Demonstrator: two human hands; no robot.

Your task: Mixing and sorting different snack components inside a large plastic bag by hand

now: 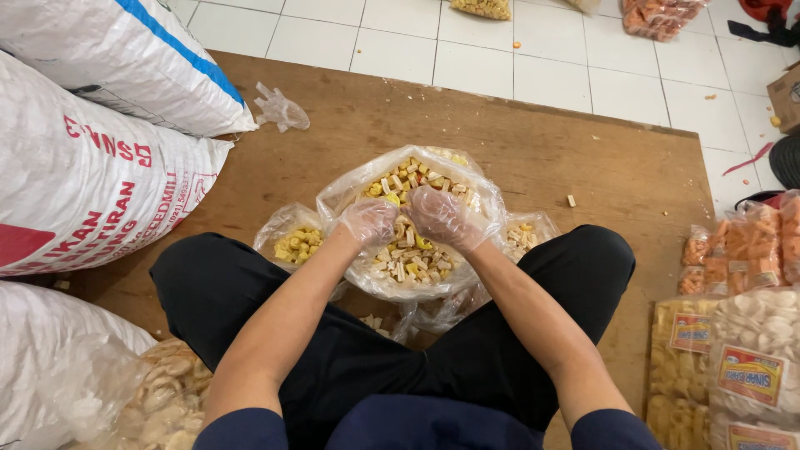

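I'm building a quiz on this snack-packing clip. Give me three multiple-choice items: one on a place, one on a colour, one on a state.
1. Where is the large clear bag of snack pieces?
A. on a shelf
B. on the wooden board between the person's knees
C. on the white sacks

2. What colour are the trousers?
A. black
B. red
C. white

3. How are the left hand and right hand?
A. bare
B. holding scissors
C. in thin clear gloves, inside the bag

Answers: 1 B, the bag sits on the board between the legs. 2 A, the cloth is black. 3 C, crinkled clear film covers both hands among the pieces.
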